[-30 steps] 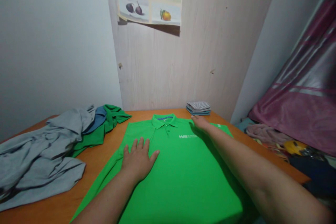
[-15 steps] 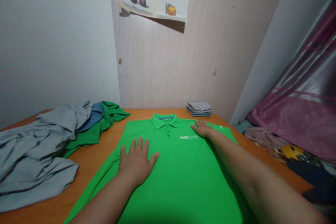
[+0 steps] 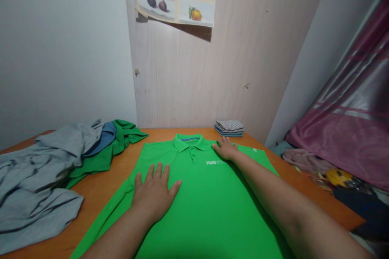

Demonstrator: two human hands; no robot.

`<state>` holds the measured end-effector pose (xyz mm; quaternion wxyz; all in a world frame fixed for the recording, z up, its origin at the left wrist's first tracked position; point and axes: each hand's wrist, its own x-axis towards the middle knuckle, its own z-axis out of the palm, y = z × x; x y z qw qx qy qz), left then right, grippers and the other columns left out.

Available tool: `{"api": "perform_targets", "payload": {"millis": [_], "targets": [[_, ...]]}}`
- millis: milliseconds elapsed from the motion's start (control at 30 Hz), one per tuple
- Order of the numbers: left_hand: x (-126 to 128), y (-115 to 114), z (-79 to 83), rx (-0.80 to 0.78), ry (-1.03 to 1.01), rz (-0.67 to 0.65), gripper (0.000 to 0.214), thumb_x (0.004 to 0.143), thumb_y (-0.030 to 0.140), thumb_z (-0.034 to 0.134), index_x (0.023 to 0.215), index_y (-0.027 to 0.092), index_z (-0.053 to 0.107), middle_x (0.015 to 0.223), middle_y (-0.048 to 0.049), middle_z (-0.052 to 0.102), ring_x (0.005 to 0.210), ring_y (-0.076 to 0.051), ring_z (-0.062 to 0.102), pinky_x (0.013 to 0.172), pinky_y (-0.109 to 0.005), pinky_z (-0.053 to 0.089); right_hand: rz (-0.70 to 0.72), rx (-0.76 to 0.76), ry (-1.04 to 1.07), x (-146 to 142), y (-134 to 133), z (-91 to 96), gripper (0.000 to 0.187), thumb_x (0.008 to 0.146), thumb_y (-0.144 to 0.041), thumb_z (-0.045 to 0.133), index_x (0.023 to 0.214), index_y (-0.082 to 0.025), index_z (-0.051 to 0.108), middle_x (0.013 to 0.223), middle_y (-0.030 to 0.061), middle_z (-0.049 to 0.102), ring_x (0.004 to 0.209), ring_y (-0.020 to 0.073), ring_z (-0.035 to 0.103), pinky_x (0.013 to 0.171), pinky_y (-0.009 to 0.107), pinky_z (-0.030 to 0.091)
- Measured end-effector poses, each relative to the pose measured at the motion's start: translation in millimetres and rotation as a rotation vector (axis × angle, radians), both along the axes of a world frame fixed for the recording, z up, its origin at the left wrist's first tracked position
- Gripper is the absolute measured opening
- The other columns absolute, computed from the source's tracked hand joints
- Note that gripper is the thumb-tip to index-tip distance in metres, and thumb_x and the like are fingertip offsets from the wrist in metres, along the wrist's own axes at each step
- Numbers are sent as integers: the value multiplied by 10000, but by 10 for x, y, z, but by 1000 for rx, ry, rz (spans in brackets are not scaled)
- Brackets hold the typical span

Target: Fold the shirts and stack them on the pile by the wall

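A bright green polo shirt [image 3: 206,202] lies spread front side up, its collar at the far end and white lettering on the chest. My left hand [image 3: 154,194] rests flat on the chest at the left, fingers spread and holding nothing. Farther away, my right hand [image 3: 225,149] lies on the shirt near the shoulder, just right of the collar and above the lettering. Its fingers are outstretched too. My right forearm crosses over the shirt's right side and hides part of it.
On the orange table [image 3: 100,194], rumpled grey clothes [image 3: 39,182] lie at the left beside a crumpled green garment [image 3: 91,166]. A small folded stack [image 3: 229,128] sits at the back edge. Pink curtain [image 3: 343,141] and assorted items are at the right.
My right hand has slid slightly left toward the collar. My left hand stays flat on the shirt, and the whole view has shifted a little.
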<state>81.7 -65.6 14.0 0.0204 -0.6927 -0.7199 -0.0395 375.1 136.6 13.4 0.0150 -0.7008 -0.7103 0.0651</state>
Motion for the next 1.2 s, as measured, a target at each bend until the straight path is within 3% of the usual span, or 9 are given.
{"api": "perform_targets", "payload": {"millis": [200, 333, 500, 600, 667, 800, 933, 1033, 1200], "targets": [[-10, 5, -6, 5, -4, -5, 862, 940, 740, 218, 1587, 193, 379, 1668, -146, 271, 1540, -411, 228, 1176, -715, 168, 59, -42, 36, -188, 6, -26, 835, 963, -759, 185, 1644, -275, 183, 1722, 102, 111, 1578, 320, 69, 1208, 637, 67], [-10, 6, -4, -5, -8, -7, 868, 940, 741, 215, 1592, 189, 366, 1669, -148, 266, 1543, -410, 219, 1176, -719, 164, 44, -55, 44, -110, -14, 61, 830, 963, -754, 208, 1634, -266, 232, 1711, 123, 165, 1568, 343, 126, 1197, 649, 120], [-1, 13, -7, -13, -16, -8, 875, 940, 744, 197, 1598, 188, 353, 1677, -144, 244, 1544, -412, 216, 1172, -728, 153, -10, -20, 29, 29, -179, 27, 826, 973, -735, 235, 1634, -240, 232, 1713, 146, 130, 1570, 374, 79, 1177, 697, 109], [0, 10, -1, -17, -31, -5, 873, 936, 751, 192, 1597, 205, 356, 1680, -136, 237, 1548, -407, 204, 1177, -723, 143, 17, 4, 45, 110, -286, -38, 777, 990, -699, 285, 1626, -254, 266, 1710, 113, 168, 1572, 341, 114, 1206, 640, 125], [-3, 8, 3, -14, -41, -10, 873, 935, 753, 194, 1593, 205, 365, 1679, -139, 241, 1549, -407, 203, 1178, -723, 142, 32, 44, 67, 190, -310, -21, 724, 1008, -632, 348, 1611, -231, 318, 1692, 108, 242, 1560, 312, 191, 1225, 543, 187], [-10, 15, 11, -11, -37, -11, 880, 936, 742, 208, 1598, 180, 350, 1678, -147, 246, 1547, -411, 204, 1172, -730, 149, -68, 170, 104, 517, -270, 187, 596, 1052, -480, 356, 1548, -161, 445, 1586, 135, 455, 1464, 283, 407, 1161, 378, 350], [-21, 39, 22, -29, -25, -11, 873, 936, 727, 222, 1604, 177, 334, 1681, -137, 244, 1550, -410, 194, 1170, -727, 160, -293, 196, 89, 1050, -272, 416, 398, 1052, -431, 467, 1335, -203, 629, 1378, 120, 627, 1229, 269, 607, 1027, 422, 497], [-37, 60, 14, -32, -16, -13, 869, 934, 719, 231, 1607, 177, 325, 1684, -133, 236, 1548, -409, 199, 1168, -726, 165, -439, 152, 62, 1418, -347, 484, 333, 994, -390, 623, 1267, -200, 629, 1303, 94, 628, 1089, 235, 649, 928, 448, 565], [-57, 87, -22, -8, 8, -22, 865, 932, 707, 242, 1604, 170, 331, 1680, -139, 250, 1543, -413, 213, 1160, -729, 173, -548, 106, 16, 1716, -515, 390, 324, 999, -374, 617, 1273, -201, 624, 1300, 100, 627, 1073, 224, 652, 910, 430, 574]]}}
